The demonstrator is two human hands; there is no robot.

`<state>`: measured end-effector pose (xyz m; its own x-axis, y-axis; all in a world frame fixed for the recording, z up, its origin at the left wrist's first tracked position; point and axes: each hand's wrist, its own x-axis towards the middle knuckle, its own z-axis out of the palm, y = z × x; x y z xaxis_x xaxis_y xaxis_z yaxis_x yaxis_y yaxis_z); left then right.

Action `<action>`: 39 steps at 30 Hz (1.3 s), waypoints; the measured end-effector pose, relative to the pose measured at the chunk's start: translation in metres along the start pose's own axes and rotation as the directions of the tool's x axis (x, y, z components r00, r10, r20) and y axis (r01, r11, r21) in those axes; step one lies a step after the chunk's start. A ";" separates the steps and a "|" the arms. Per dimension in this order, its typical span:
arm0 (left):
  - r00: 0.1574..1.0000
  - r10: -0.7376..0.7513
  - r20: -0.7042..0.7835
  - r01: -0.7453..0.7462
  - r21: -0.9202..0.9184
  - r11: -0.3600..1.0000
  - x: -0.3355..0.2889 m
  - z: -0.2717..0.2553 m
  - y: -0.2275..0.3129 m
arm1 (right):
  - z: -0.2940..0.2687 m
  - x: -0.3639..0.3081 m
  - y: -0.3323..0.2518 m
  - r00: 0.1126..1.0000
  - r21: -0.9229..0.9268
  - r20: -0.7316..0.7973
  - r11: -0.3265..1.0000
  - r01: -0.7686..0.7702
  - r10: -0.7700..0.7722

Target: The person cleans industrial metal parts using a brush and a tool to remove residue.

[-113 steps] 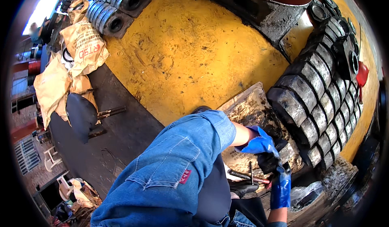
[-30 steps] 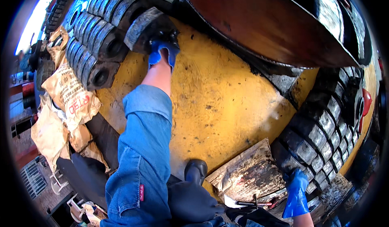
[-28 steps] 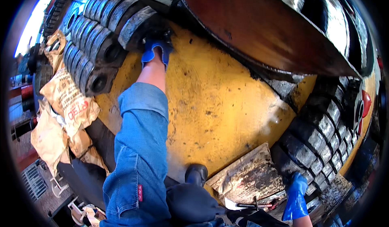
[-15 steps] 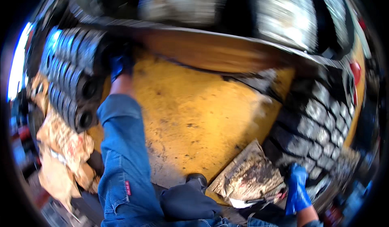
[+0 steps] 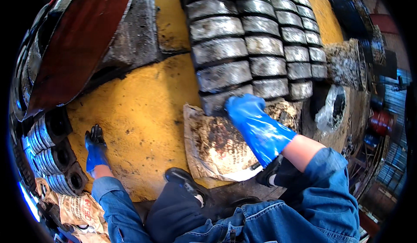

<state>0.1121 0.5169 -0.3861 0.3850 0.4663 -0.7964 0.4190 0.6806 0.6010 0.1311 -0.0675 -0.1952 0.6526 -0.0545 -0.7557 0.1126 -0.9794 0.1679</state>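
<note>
My left hand, in a blue glove with blackened fingertips, is stretched out over the yellow surface with its fingers apart. It holds nothing. To its left, rows of thick dark rings with round holes lie on their sides. My right hand, in a shiny blue glove, is closed on the near end of a row of silvery-grey rings. Its fingers curl against the nearest ring and are partly hidden. Under that forearm, a stained paper sack lies flat.
The yellow surface spreads between the ring rows. A large curved brown sheet rises at the far left. Crumpled paper bags lie at the lower left. Right of the silvery rows are a clear plastic bag and a grimy round container.
My view has swung to the right. My left hand has come away from the dark rings and is over the yellow surface. My right hand is now at the silvery rings' near end.
</note>
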 end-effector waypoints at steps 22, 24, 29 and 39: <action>0.415 -0.147 0.898 -0.749 0.429 0.506 -0.567 0.204 -0.091 | 0.146 -0.201 0.276 0.809 0.751 -0.587 -0.365 0.551 0.013; 0.343 -0.112 0.933 -0.797 0.352 0.491 -0.603 0.188 -0.107 | 0.131 -0.253 0.299 0.844 0.794 -0.493 -0.287 0.536 0.211; 0.275 -0.219 0.936 -0.872 0.339 0.354 -0.671 0.221 -0.151 | 0.191 -0.252 0.362 0.773 0.450 -0.492 -0.643 0.619 0.400; 0.212 -0.234 0.949 -0.971 0.177 -0.163 -0.644 0.284 -0.276 | 0.173 -0.284 0.365 0.854 0.520 -0.389 -0.684 0.512 0.344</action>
<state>-0.0180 -0.1316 -0.0204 0.7638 -0.5965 -0.2464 -0.2967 -0.6636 0.6867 -0.1425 -0.4431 -0.0290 0.8881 -0.3077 -0.3414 -0.1320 0.5406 -0.8308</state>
